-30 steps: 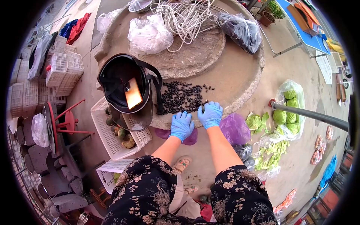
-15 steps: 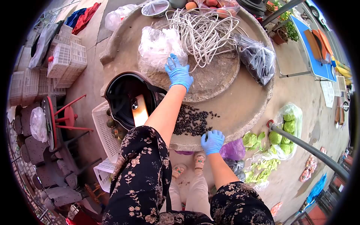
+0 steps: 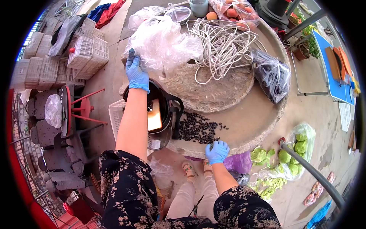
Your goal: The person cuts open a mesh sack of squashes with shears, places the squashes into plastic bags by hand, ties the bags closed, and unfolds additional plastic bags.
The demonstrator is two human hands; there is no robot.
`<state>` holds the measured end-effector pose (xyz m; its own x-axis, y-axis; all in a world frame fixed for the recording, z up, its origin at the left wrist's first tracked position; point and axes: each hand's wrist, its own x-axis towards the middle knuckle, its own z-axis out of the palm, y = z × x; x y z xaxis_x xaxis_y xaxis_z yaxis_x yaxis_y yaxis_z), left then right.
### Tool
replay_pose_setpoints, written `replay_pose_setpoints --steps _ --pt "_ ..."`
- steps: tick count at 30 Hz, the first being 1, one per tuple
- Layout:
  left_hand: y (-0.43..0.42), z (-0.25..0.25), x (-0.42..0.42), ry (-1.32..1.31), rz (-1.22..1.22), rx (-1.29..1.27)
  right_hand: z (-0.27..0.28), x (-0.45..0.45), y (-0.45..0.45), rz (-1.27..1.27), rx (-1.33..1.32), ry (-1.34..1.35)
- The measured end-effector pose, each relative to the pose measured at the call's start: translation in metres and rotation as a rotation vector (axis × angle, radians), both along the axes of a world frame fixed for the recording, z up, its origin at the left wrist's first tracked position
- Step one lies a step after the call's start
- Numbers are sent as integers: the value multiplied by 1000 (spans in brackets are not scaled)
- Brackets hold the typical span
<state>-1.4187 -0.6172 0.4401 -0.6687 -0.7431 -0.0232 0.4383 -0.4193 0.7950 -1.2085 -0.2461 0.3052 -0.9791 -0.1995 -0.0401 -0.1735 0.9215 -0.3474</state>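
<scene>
My left hand (image 3: 138, 74), in a blue glove, grips the left edge of a crumpled clear plastic bag (image 3: 162, 42) raised over the round stone slab (image 3: 207, 89). My right hand (image 3: 217, 152), also blue-gloved, rests with fingers apart on the slab's near rim. Just beyond its fingertips lie many small black beans or seeds (image 3: 196, 128), loosely spread on the stone. An upturned dark helmet (image 3: 166, 101) sits left of them, partly hidden by my left forearm. Inside it lies a phone (image 3: 154, 116) with a bright orange-white face.
A tangle of white cord (image 3: 225, 45) covers the slab's centre. Around it are a black item in clear plastic (image 3: 270, 74), bagged peaches (image 3: 236, 13) and a grey-blue jar (image 3: 199, 7). Cabbages in plastic (image 3: 299, 150) lie on the ground right. Stacked white crates (image 3: 89, 51) stand left.
My left hand has moved left and pulled the plastic bag up and away from the cord. The helmet sits at a different angle. My right hand stays on the rim; the head view has shifted.
</scene>
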Motion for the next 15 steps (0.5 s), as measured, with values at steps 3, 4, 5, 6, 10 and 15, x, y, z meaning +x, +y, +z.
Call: replay_pose_setpoints --steps 3,4,5,6,10,15 --pt "39 -7 12 -230 -204 11 -5 3 0 8 8 20" --pt "54 -2 18 -413 -257 94 -6 4 -1 12 8 43" --pt "65 -1 25 -568 -262 47 -7 4 1 16 10 68" --pt "80 1 39 -558 -277 0 -9 4 4 4 33 74" --pt "133 -18 124 -427 -263 -351 -9 12 -6 19 85 56" --pt "204 -33 284 -461 -346 94 1 19 -10 82 166 -70"
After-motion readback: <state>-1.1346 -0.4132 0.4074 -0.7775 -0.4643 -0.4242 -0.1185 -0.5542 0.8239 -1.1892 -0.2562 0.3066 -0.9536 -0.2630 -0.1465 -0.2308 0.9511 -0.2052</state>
